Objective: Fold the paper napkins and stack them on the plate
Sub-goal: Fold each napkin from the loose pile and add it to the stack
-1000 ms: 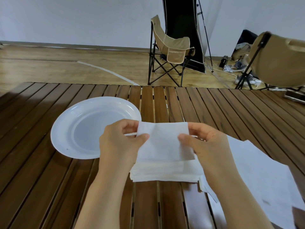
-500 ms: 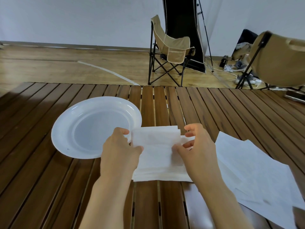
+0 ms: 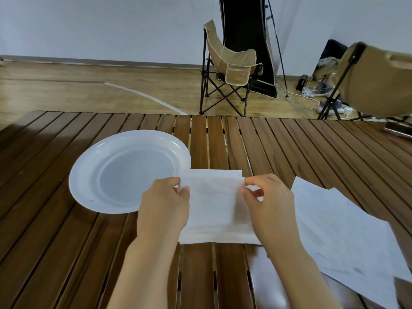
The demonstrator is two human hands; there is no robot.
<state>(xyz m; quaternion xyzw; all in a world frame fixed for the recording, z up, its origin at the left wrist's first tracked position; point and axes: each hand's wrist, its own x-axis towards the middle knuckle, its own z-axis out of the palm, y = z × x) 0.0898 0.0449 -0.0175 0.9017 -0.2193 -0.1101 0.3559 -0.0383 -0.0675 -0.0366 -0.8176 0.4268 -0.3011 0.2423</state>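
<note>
A folded white paper napkin (image 3: 214, 206) lies on the slatted wooden table (image 3: 223, 139), its far left corner overlapping the rim of the white plate (image 3: 124, 170). My left hand (image 3: 163, 206) pinches the napkin's left edge near the far corner. My right hand (image 3: 269, 204) pinches its right edge, thumb and fingers closed on the paper. The plate's bowl holds nothing. Several unfolded napkins (image 3: 347, 233) lie flat to the right.
Beyond the table's far edge stands a tan folding camp chair (image 3: 229, 70). A second tan chair (image 3: 376, 79) is at the far right, with cables and gear on the floor near it. A dark flat object (image 3: 399, 130) lies at the table's right edge.
The raised top flap has been brought forward and laid down onto the napkin. Both hands moved away from me toward the napkin's far corners, and the napkin now lies flatter.
</note>
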